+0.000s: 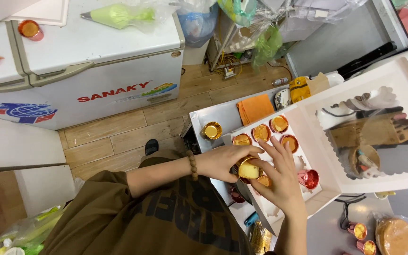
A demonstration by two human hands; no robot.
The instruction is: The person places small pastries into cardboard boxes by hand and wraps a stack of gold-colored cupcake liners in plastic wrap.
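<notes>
Both hands meet over the white cake box (308, 200), which lies open on the metal table (204, 115) with its windowed lid (378, 127) thrown back to the right. The left hand (223, 160) wraps its fingers around a small cake in a gold foil cup (247, 168), gripping it from the side. The right hand (279, 177) pinches the same cup from the other side with thumb and fingertips, its remaining fingers fanned out above the box. So each hand is closed on the cup, which sits just over the near half of the box tray.

The cup looks very light. Its thin foil wall probably dents under a firm squeeze, and the cake inside seems soft and crumbly, so a gentle hold low on the wall, away from the top surface, appears safest.

Counted against the box: four filled cups (270, 132) stand in the far rows, one more cake shows under the right hand, and one red empty cup (309, 178) lies on its side at the right edge. One gold cup (212, 130) stands alone left of the box. Beyond it lies one orange cloth (255, 108). Two more foil cups (362, 238) stand on the table nearer than the box.
</notes>
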